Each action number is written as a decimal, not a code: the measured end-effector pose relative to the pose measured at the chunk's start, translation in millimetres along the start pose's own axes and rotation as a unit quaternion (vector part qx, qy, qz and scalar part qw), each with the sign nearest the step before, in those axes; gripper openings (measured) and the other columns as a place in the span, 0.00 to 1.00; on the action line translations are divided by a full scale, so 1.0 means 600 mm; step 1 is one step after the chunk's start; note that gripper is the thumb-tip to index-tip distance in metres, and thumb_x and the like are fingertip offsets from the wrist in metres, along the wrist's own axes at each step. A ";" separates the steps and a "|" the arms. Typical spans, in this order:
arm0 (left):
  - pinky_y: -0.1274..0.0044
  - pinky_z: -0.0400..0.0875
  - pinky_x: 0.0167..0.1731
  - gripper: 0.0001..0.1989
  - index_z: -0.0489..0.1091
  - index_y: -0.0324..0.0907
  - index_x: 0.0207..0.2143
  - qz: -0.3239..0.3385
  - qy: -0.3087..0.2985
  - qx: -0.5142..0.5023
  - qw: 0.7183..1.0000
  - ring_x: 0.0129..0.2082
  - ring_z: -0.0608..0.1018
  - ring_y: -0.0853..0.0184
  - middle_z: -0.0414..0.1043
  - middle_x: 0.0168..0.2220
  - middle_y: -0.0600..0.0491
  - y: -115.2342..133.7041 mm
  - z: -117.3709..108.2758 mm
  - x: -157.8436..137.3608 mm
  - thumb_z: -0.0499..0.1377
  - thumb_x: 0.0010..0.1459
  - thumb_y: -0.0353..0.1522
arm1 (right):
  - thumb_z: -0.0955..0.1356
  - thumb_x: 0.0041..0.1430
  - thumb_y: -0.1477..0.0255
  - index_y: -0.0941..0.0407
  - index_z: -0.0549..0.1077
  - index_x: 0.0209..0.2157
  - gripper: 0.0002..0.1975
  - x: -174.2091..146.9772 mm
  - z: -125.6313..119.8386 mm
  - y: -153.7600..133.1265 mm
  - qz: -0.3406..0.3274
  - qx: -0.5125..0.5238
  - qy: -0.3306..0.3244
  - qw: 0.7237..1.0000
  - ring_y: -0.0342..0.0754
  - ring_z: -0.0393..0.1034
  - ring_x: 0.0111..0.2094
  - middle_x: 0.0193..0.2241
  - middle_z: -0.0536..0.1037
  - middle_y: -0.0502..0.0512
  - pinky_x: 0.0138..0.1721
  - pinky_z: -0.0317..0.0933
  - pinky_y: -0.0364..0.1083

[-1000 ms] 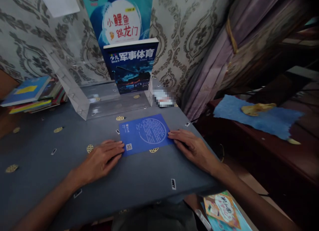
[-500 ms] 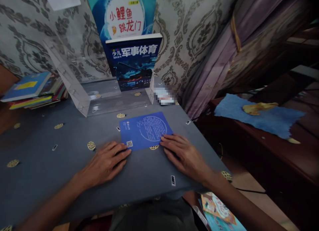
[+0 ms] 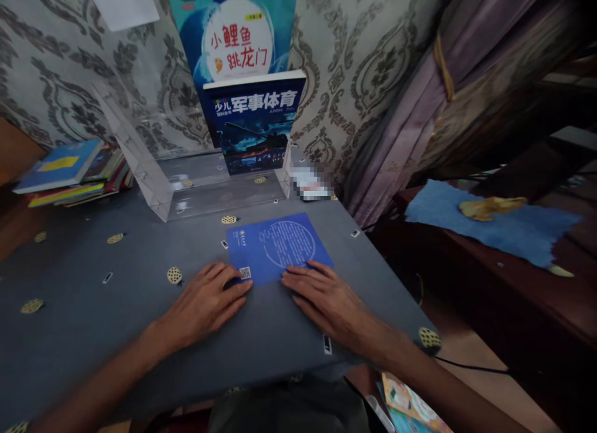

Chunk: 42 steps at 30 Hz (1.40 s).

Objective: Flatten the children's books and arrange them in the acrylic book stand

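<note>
A flat blue printed card (image 3: 261, 249), with a white circle of text and a small QR code, lies on the grey tabletop in front of me. My left hand (image 3: 209, 302) rests palm down at its lower left corner, fingertips touching the edge by the QR code. On the card's lower right part lie the fingers of my right hand (image 3: 324, 299), stretched out flat. Neither hand grips anything. Behind the card, a dark blue book (image 3: 256, 125) with a tank on its cover stands in a clear acrylic rack (image 3: 161, 203).
A teal book (image 3: 237, 41) stands upright behind the rack. Stacked books (image 3: 69, 165) lie at the table's left. Right of the rack is a blurred-out item (image 3: 310, 184). A blue cloth (image 3: 489, 228) covers part of a dark red bench (image 3: 569, 296). More books (image 3: 410, 402) lie below the table.
My right hand has slid left along the card's lower edge, closer to my left hand. The whole view has shifted slightly, and the card stays flat.
</note>
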<state>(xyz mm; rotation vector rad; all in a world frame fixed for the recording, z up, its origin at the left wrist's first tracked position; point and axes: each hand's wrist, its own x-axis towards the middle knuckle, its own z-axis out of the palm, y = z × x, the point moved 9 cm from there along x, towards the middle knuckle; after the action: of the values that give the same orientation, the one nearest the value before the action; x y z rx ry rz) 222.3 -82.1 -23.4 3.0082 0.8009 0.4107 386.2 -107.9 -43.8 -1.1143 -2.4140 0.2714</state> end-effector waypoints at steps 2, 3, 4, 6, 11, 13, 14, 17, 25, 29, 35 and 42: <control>0.65 0.73 0.47 0.15 0.71 0.45 0.54 -0.018 -0.011 -0.009 1.000 0.46 0.74 0.60 0.73 0.47 0.47 -0.020 0.006 0.010 0.51 0.70 0.35 | 0.60 0.71 0.73 0.54 0.71 0.57 0.17 -0.003 -0.014 0.025 0.018 -0.023 0.024 0.999 0.54 0.71 0.58 0.52 0.80 0.58 0.60 0.62 0.61; 0.64 0.72 0.49 0.16 0.70 0.45 0.55 -0.034 -0.019 -0.012 0.999 0.48 0.73 0.59 0.72 0.49 0.47 -0.034 0.011 0.016 0.51 0.70 0.37 | 0.60 0.71 0.73 0.54 0.71 0.56 0.17 -0.001 -0.019 0.038 0.027 -0.035 0.030 0.999 0.54 0.72 0.57 0.52 0.80 0.59 0.59 0.63 0.61; 0.63 0.72 0.50 0.17 0.69 0.46 0.56 -0.053 -0.029 -0.012 0.998 0.50 0.73 0.58 0.71 0.51 0.47 -0.051 0.017 0.023 0.51 0.70 0.39 | 0.60 0.71 0.73 0.54 0.72 0.56 0.16 0.003 -0.023 0.051 0.035 -0.045 0.030 0.998 0.54 0.72 0.56 0.51 0.80 0.60 0.57 0.64 0.60; 0.61 0.70 0.52 0.21 0.67 0.47 0.59 -0.099 -0.051 -0.008 0.994 0.55 0.71 0.55 0.68 0.57 0.46 -0.090 0.027 0.040 0.53 0.68 0.45 | 0.60 0.71 0.72 0.55 0.72 0.55 0.16 0.020 -0.027 0.076 0.049 -0.066 0.015 0.996 0.55 0.73 0.55 0.52 0.80 0.61 0.56 0.65 0.59; 0.61 0.67 0.53 0.34 0.65 0.45 0.59 -0.199 -0.127 -0.009 0.972 0.57 0.69 0.50 0.65 0.59 0.44 -0.168 0.044 0.091 0.60 0.57 0.55 | 0.64 0.68 0.68 0.57 0.72 0.55 0.17 0.085 -0.029 0.134 0.109 -0.131 -0.034 0.985 0.61 0.69 0.58 0.58 0.74 0.65 0.54 0.64 0.60; 0.64 0.68 0.50 0.34 0.68 0.43 0.54 -0.214 -0.146 -0.012 0.966 0.53 0.71 0.51 0.68 0.54 0.44 -0.182 0.045 0.109 0.61 0.55 0.56 | 0.65 0.68 0.67 0.57 0.73 0.55 0.18 0.111 -0.029 0.144 0.124 -0.148 -0.042 0.980 0.61 0.68 0.58 0.59 0.73 0.65 0.55 0.63 0.59; 0.65 0.68 0.49 0.33 0.68 0.42 0.52 -0.216 -0.150 -0.016 0.965 0.52 0.72 0.51 0.69 0.51 0.45 -0.185 0.045 0.117 0.61 0.54 0.56 | 0.65 0.68 0.66 0.57 0.73 0.55 0.17 0.122 -0.027 0.146 0.128 -0.154 -0.045 0.979 0.60 0.68 0.58 0.58 0.74 0.64 0.55 0.63 0.59; 0.66 0.67 0.46 0.32 0.68 0.41 0.46 -0.218 -0.151 -0.041 0.963 0.49 0.73 0.51 0.71 0.46 0.46 -0.192 0.046 0.132 0.64 0.50 0.56 | 0.66 0.67 0.66 0.56 0.73 0.54 0.16 0.148 -0.019 0.147 0.139 -0.164 -0.046 0.976 0.60 0.69 0.56 0.57 0.74 0.64 0.54 0.63 0.58; 0.73 0.63 0.36 0.22 0.64 0.43 0.35 -0.267 -0.141 -0.184 0.935 0.38 0.75 0.58 0.72 0.37 0.52 -0.208 0.060 0.114 0.62 0.52 0.51 | 0.66 0.68 0.66 0.60 0.72 0.56 0.19 0.153 -0.011 0.157 0.152 -0.102 0.003 0.983 0.60 0.66 0.59 0.59 0.73 0.66 0.60 0.59 0.59; 0.75 0.64 0.34 0.16 0.64 0.43 0.30 -0.234 -0.101 -0.233 0.938 0.34 0.74 0.63 0.71 0.32 0.54 -0.208 0.057 0.113 0.54 0.60 0.47 | 0.66 0.66 0.66 0.60 0.69 0.59 0.22 0.135 -0.018 0.177 0.171 -0.071 0.027 0.982 0.61 0.66 0.59 0.58 0.73 0.67 0.60 0.59 0.60; 0.74 0.67 0.35 0.12 0.69 0.45 0.33 -0.260 0.065 -0.180 0.947 0.32 0.76 0.63 0.75 0.30 0.55 -0.210 -0.016 0.117 0.50 0.64 0.40 | 0.70 0.59 0.68 0.53 0.63 0.64 0.32 0.106 -0.036 0.240 0.218 0.081 0.146 0.962 0.59 0.69 0.58 0.58 0.73 0.64 0.58 0.63 0.61; 0.72 0.75 0.41 0.12 0.72 0.45 0.42 -0.184 0.238 -0.144 0.943 0.39 0.81 0.62 0.79 0.39 0.51 -0.166 -0.131 0.108 0.51 0.66 0.39 | 0.69 0.61 0.60 0.54 0.79 0.43 0.15 0.106 -0.077 0.255 0.158 0.332 0.238 0.899 0.54 0.78 0.40 0.37 0.83 0.56 0.45 0.72 0.54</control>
<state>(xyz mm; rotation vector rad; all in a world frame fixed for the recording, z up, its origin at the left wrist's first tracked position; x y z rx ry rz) 207.9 30.8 62.0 2.4353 1.1750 1.1441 475.0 39.0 -37.9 -1.0695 -1.5181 0.7628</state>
